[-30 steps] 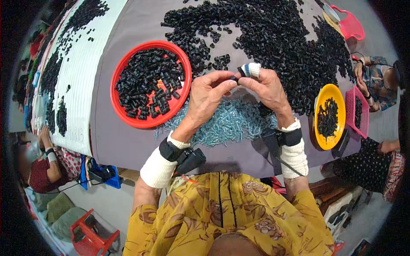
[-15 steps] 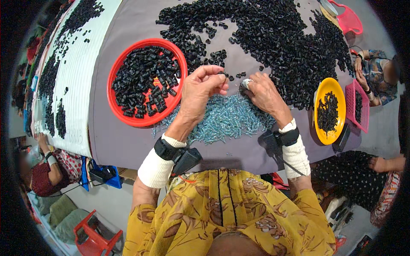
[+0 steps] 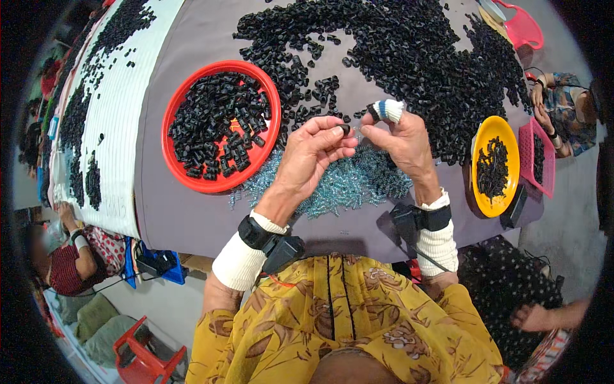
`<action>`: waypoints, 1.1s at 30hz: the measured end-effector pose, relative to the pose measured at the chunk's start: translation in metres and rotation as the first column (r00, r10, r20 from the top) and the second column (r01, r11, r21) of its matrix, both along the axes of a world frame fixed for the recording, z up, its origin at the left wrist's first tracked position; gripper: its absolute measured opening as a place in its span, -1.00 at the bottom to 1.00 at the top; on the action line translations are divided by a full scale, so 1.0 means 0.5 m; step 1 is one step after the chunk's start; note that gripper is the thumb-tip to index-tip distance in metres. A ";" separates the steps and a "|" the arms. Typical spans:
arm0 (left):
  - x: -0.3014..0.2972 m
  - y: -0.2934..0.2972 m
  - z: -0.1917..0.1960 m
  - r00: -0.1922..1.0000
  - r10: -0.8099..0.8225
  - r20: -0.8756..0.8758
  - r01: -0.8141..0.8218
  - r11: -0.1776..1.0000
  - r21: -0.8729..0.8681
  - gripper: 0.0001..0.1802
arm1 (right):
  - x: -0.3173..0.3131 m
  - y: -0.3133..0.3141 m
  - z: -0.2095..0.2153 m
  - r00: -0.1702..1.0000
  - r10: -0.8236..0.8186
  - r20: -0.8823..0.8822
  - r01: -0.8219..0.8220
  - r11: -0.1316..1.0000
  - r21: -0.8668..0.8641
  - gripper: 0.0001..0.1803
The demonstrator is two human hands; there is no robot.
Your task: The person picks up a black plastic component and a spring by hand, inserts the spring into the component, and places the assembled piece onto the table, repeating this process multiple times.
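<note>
Nearest my body, a heap of pale blue pieces (image 3: 345, 182) lies on the grey surface (image 3: 192, 211) by its near edge. Above it my left hand (image 3: 313, 157) pinches a small black piece (image 3: 346, 129) at thumb and forefinger. My right hand (image 3: 400, 137), one finger wrapped in tape, meets it fingertip to fingertip, seemingly holding something clear, too small to tell. The black piece lies between both hands. Left of them sits the red tray (image 3: 220, 185); the black pile (image 3: 396, 51) spreads toward the far edge.
</note>
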State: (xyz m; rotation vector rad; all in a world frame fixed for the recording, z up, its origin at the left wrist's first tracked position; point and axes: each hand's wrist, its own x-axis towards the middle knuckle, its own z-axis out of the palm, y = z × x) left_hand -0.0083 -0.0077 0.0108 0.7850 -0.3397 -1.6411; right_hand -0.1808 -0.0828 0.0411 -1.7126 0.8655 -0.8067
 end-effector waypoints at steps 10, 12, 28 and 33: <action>-0.004 0.008 -0.004 0.997 0.023 0.068 -0.019 0.998 -0.056 -0.80 | 0.027 0.012 0.028 0.986 0.030 -0.165 -0.097 0.903 -0.419 -0.89; -0.006 0.009 -0.010 0.987 0.030 0.160 -0.016 0.996 -0.089 -0.80 | 0.027 0.011 0.030 0.982 0.041 -0.183 -0.123 0.879 -0.461 -0.88; -0.030 0.045 0.016 0.544 0.029 0.839 0.176 0.973 -0.148 -0.77 | -0.005 0.032 0.030 0.941 0.106 -0.320 -0.218 0.915 -0.339 -0.79; -0.027 0.045 0.000 0.652 0.063 0.755 0.118 0.976 -0.183 -0.79 | 0.010 0.025 0.045 0.935 0.153 -0.320 -0.223 0.955 -0.197 -0.76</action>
